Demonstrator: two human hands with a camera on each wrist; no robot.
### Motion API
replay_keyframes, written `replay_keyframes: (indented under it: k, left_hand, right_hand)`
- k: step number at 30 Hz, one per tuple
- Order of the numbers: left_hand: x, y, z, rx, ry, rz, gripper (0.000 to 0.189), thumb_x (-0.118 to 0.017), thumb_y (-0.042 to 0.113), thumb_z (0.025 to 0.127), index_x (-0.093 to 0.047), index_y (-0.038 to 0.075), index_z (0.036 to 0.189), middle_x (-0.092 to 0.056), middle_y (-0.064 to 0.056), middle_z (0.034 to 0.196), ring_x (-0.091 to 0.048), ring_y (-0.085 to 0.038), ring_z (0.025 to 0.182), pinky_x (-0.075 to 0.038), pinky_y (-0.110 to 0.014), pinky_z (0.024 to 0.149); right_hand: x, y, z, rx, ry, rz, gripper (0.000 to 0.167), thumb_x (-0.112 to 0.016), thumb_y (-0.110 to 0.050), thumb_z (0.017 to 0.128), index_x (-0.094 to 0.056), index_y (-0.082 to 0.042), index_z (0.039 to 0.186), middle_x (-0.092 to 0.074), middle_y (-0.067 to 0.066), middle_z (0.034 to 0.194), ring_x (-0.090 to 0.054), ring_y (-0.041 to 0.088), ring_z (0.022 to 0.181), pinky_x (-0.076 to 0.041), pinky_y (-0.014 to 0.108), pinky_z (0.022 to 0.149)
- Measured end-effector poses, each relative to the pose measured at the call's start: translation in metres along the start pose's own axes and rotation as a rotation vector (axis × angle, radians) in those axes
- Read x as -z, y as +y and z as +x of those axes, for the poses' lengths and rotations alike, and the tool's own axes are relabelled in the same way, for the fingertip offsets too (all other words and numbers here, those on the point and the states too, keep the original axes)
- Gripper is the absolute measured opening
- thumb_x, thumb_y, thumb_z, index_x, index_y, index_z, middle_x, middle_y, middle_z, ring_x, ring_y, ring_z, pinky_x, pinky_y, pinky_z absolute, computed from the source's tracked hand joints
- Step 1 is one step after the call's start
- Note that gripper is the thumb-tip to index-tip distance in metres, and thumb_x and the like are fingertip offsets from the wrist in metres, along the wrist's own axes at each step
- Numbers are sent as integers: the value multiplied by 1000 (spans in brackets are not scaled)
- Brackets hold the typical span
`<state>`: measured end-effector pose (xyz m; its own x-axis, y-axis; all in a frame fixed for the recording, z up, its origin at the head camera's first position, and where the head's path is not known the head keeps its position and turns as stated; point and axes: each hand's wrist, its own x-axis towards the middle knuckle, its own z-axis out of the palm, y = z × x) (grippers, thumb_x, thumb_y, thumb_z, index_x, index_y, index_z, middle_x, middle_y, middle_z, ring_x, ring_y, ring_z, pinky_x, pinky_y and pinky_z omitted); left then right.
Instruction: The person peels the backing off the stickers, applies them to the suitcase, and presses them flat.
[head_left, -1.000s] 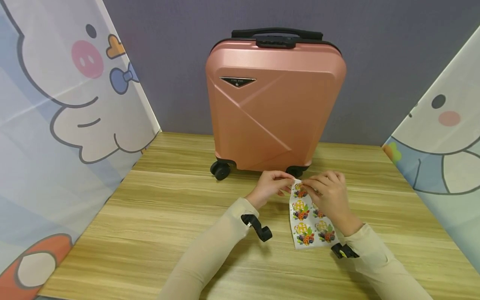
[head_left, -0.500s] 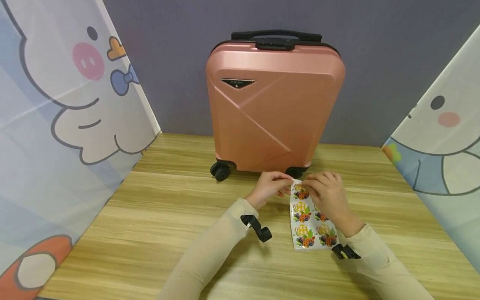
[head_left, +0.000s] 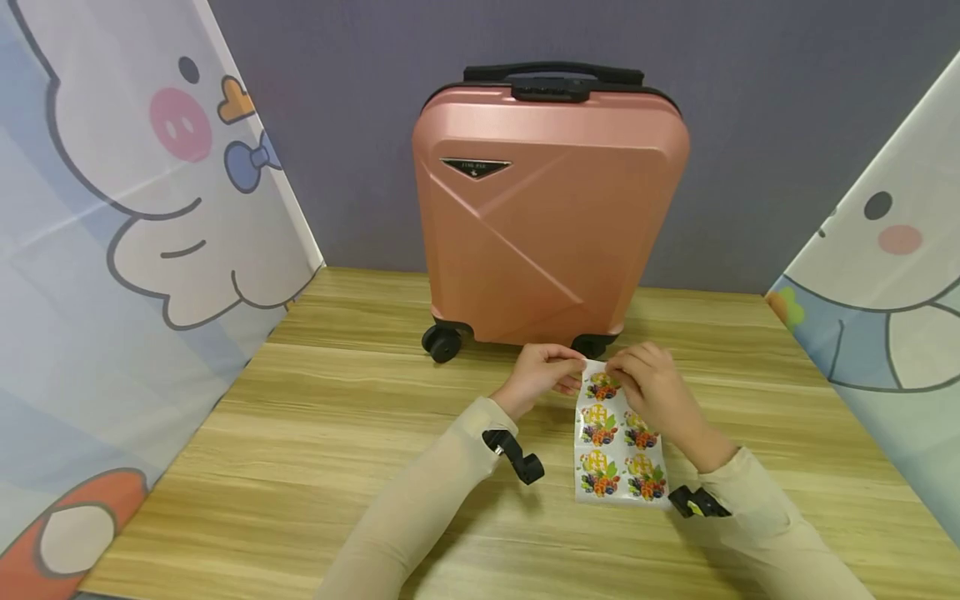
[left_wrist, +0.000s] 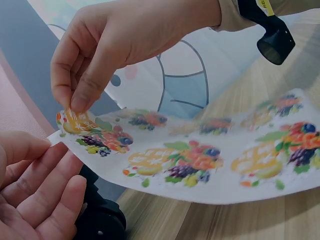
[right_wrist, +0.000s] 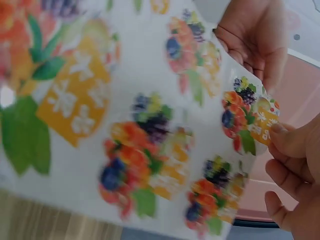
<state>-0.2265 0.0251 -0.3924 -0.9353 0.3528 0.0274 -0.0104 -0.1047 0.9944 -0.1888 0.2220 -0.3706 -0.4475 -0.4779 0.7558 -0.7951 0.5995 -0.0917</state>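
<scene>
A white sheet of fruit-print stickers (head_left: pixel 618 446) hangs between the two hands, in front of the suitcase. With thumb and fingers, the left hand (head_left: pixel 538 379) pinches the sheet's upper left corner. The right hand (head_left: pixel 663 396) pinches the upper edge at a corner sticker (left_wrist: pixel 95 132), thumb and forefinger on its yellow part. In the left wrist view that sticker's edge stands slightly out beside the fingertips, and the sheet sags in a curve. Seen from the right wrist, the printed face (right_wrist: pixel 150 165) fills much of the view, partly blurred.
A pink hard-shell suitcase (head_left: pixel 551 225) with black wheels and a top handle stands upright behind the hands on the wood-grain table (head_left: pixel 337 433). A grey panel (head_left: pixel 345 150) rises at the back. Cartoon-print sheets (head_left: pixel 180 250) line both sides.
The sheet's lower end has swung slightly left and its face shows flatter. The right hand has shifted a little to the right; the left hand has stayed nearly in place, still pinching.
</scene>
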Motion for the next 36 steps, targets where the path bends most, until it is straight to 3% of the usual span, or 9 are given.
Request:
replay_keyframes:
  k: [9, 14, 23, 36]
  left_hand:
    - [1, 0, 1, 10, 17, -18, 14, -69, 5, 94, -74, -4, 103, -74, -14, 85, -70, -15, 63, -61, -35, 62]
    - [1, 0, 1, 18, 25, -18, 15, -69, 4, 93, -73, -5, 104, -74, -15, 86, -70, -16, 63, -61, -35, 62]
    - [2, -4, 3, 18, 43, -27, 16, -68, 1, 93, -72, -10, 105, -73, -19, 88, -69, -16, 62, -61, -35, 61]
    - [11, -11, 5, 10, 23, -96, 15, -65, -4, 93, -70, -13, 104, -72, -15, 78, -67, -13, 60, -62, -37, 66]
  right_hand:
    - [11, -2, 2, -71, -83, 57, 29, -74, 22, 74, -69, -1, 90, -66, 5, 89, -59, 14, 71, -50, 27, 59]
    - [15, -4, 4, -107, -109, 99, 28, -73, 23, 75, -70, -1, 91, -67, 4, 89, -59, 12, 70, -49, 21, 57]
    - [17, -3, 5, -162, -136, 145, 28, -69, 24, 76, -71, 0, 90, -68, 4, 86, -60, 10, 69, -52, 22, 56]
    - [15, -4, 8, -214, -186, 166, 26, -70, 20, 79, -72, -2, 91, -68, 1, 86, -59, 8, 70, -52, 23, 56]
